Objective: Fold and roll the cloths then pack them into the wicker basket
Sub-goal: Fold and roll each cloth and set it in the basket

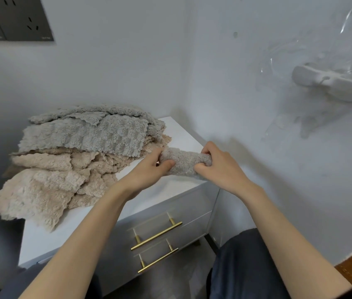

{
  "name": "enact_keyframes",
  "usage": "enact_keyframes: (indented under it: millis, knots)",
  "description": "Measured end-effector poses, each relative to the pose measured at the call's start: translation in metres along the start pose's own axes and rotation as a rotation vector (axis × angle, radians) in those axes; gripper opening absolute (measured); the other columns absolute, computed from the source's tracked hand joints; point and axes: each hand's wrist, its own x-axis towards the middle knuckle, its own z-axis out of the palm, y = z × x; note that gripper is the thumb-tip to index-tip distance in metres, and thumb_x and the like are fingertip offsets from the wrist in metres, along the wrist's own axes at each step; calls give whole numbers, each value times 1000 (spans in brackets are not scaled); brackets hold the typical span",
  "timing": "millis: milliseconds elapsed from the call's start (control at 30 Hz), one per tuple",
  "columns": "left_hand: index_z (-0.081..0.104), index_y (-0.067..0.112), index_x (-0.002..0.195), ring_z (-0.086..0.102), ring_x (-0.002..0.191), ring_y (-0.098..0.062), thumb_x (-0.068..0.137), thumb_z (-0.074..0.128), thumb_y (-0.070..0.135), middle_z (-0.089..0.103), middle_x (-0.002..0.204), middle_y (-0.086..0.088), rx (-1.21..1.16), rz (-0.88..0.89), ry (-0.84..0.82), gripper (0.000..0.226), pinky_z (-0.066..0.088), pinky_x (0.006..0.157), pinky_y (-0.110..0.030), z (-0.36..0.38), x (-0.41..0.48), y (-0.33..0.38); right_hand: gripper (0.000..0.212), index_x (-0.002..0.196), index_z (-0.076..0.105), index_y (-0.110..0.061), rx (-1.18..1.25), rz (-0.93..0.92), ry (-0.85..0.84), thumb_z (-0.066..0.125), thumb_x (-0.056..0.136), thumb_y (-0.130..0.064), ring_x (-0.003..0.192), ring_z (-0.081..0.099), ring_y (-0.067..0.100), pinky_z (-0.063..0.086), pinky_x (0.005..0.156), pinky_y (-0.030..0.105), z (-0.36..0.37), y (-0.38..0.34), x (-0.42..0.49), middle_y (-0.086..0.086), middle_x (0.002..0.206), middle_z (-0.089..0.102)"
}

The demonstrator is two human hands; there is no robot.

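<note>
Both hands are gripping one grey cloth that is already wound into a tight roll. The left hand is clasping the end nearer the pile, with its thumb pressing on the front and the other fingers curling behind. The right hand is clasping the end farther from the pile, its fingers closing around the fleece. The roll is lying crosswise just right of the pile, low over the counter; I cannot tell whether it is touching the top.

As for progress, this one cloth seems to be finishing its rolling step, and the hands look to be tightening or lifting it. Most of the work appears to be waiting. The pile is sitting loose and unfolded, with grey cloths lying on top of it and beige ones spreading beneath, the lowest beige sheet drooping past the counter's edge on the pile's near left side. The basket is not showing anywhere, so I cannot tell how many rolls are already packed. What is remaining, judging by this, is carrying the roll to the basket and then working through the whole pile.
</note>
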Motion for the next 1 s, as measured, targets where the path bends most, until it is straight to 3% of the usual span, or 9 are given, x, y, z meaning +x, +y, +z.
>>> enact_keyframes:
  millis: [67,133,267,400,467,533,700,900,1000]
  knots:
    - [50,11,119,56,111,-33,99,47,16,54,118,-26,-99,28,6,21,49,97,-31,5,-8,8,20,90,37,-26,20,-34,-40,52,80,-34,60,44,18,32,56,33,-11,-4,-10,-1,65,48]
    - [50,9,118,59,106,-28,99,47,14,59,111,-20,-143,66,35,20,47,101,-39,11,-15,18,16,90,34,-27,16,-59,-96,47,83,-33,60,42,17,31,55,32,-23,-8,-20,-3,65,45]
    - [53,4,119,61,99,-20,98,48,10,63,105,-11,-181,148,-12,22,52,91,-29,29,-26,41,12,89,33,-27,83,-48,-141,45,88,-26,55,33,9,29,56,30,-54,-11,-50,-5,67,39]
    - [57,13,109,60,75,0,97,50,12,64,78,16,-179,197,-60,14,50,78,-20,50,-35,58,16,95,33,-24,158,-8,-178,48,89,-26,50,35,1,31,54,20,-78,-10,-81,-7,73,39]
    - [56,9,118,62,80,0,97,51,13,66,86,13,-189,190,-101,22,51,79,-19,64,-39,65,21,99,33,-20,198,15,-176,51,89,-25,54,38,-2,33,51,15,-85,-6,-98,-6,79,43]
    - [56,11,117,63,79,2,97,52,16,67,83,18,-170,175,-162,22,50,78,-17,78,-46,71,21,98,34,-20,238,47,-168,52,90,-25,61,38,2,34,56,18,-88,3,-118,-6,82,42]
    - [59,14,119,63,106,-17,93,58,26,68,113,-5,-102,126,-324,29,48,99,-33,124,-59,78,27,98,37,-20,301,142,-148,47,78,-37,64,35,6,33,58,25,-99,35,-174,-4,80,36]
    - [64,26,112,65,97,-8,85,67,35,68,106,11,40,146,-540,28,50,87,-17,174,-69,72,21,89,41,-20,358,218,-155,50,79,-36,66,33,5,30,60,24,-101,88,-241,-5,79,38]
    - [62,26,115,63,95,-8,91,61,34,63,112,11,141,146,-574,26,51,88,-21,204,-70,64,32,88,42,-19,427,332,-125,51,71,-44,68,35,7,30,61,25,-98,120,-277,-3,80,39]
